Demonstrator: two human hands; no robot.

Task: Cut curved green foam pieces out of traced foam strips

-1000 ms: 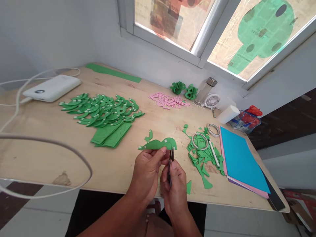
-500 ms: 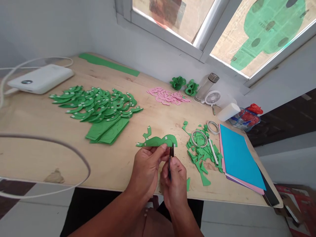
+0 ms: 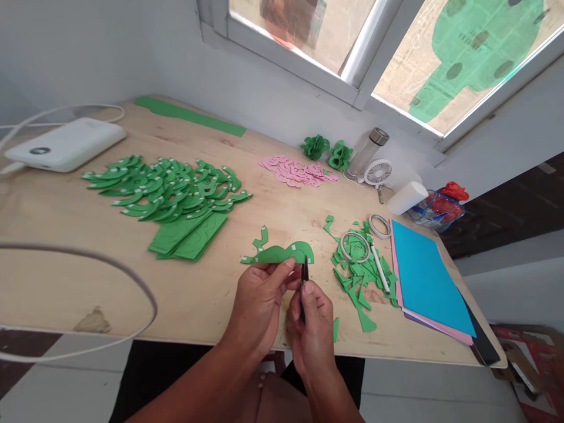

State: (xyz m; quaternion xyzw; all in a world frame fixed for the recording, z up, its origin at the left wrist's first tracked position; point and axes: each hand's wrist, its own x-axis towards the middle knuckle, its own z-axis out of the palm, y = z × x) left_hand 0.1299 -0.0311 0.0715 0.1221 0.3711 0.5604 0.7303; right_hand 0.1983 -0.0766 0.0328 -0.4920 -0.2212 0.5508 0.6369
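My left hand (image 3: 259,299) pinches the lower edge of a curved green paper piece (image 3: 273,254) that has small white tabs on it. My right hand (image 3: 312,323) is closed around black scissors (image 3: 305,275), their blades pointing up at the paper's right end. Most of the scissors' handle is hidden by my fingers. To the left lie a heap of green cut paper shapes (image 3: 176,185) with white tabs and a stack of green paper sheets (image 3: 189,235) with drawn curves. Green paper scraps (image 3: 361,273) are scattered to the right of my right hand.
On the scraps lie a tape roll (image 3: 355,247) and a white pen (image 3: 379,269); blue paper (image 3: 434,276) is beyond. Pink cutouts (image 3: 297,171), a bottle (image 3: 368,154) and a small fan (image 3: 378,173) stand farther back. A power bank (image 3: 66,144) and cable (image 3: 143,282) are left.
The scissors' blades have come closer together on the right end of the green paper. Both hands stay nearly in place, while the whole view shifts slightly.
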